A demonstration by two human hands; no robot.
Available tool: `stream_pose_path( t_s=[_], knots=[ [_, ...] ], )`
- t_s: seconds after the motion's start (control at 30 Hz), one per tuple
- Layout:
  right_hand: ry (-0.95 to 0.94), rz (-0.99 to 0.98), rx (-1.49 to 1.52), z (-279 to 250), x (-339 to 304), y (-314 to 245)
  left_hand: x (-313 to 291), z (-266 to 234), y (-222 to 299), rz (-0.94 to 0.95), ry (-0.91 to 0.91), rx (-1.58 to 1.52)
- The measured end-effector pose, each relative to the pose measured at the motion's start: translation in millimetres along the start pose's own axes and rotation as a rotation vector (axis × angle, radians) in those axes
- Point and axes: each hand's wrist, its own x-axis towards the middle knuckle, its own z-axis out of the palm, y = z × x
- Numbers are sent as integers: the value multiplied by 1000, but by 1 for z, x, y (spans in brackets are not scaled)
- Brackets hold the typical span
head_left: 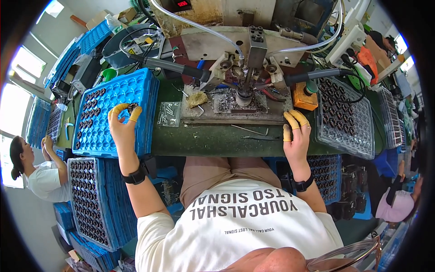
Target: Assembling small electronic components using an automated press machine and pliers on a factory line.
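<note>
From my far seat, I see that the left hand has thumb and index finger closed on one small dark part, pinched at their tips above the blue tray. The part looks roughly round, but its details are too small for me to tell. In the same tray, to the left of these fingers, other dark parts sit in their cells.

I expect the piece to be light, as two fingertips are enough to carry it, and I judge it rather stiff than soft; whether it is fragile, I cannot say. The yellow covers on the fingers should help if it is slippery. I would take hold of it by the outer edge, from two opposite sides, with moderate pressure, and leave its middle free.

The right hand holds nothing that I can see: its fingers are a little apart, near the right end of the metal base. To the right of them, just beyond, stands the orange box; to the left, a thin hex key lies on the green surface. The bag of small pins is to the right of the left fingers.
</note>
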Motion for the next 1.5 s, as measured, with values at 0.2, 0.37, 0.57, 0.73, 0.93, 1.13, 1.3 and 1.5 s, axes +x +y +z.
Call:
stream_pose_path(
  t_s=[0.2,0.37,0.57,0.73,0.93,1.13,1.3,1.5],
  knots=[
    [22,-12,-7,-2,4,-2,0,-1,-4,3,14,-9],
    [64,-1,259,-7,40,-30,-4,2,19,88,20,89],
    [9,-11,409,19,94,-62,-10,6,31,319,61,267],
    [43,9,501,18,98,-56,-9,3,45,441,50,337],
    [93,205,527,-4,66,-33,-23,35,125,596,-78,-34],
    [98,189,485,-17,46,-29,-52,111,176,605,-299,-219],
    [91,233,481,-22,39,-17,-46,119,172,546,-421,-246],
    [91,214,483,-13,37,-15,-47,120,175,539,-500,-361]
  ],
)
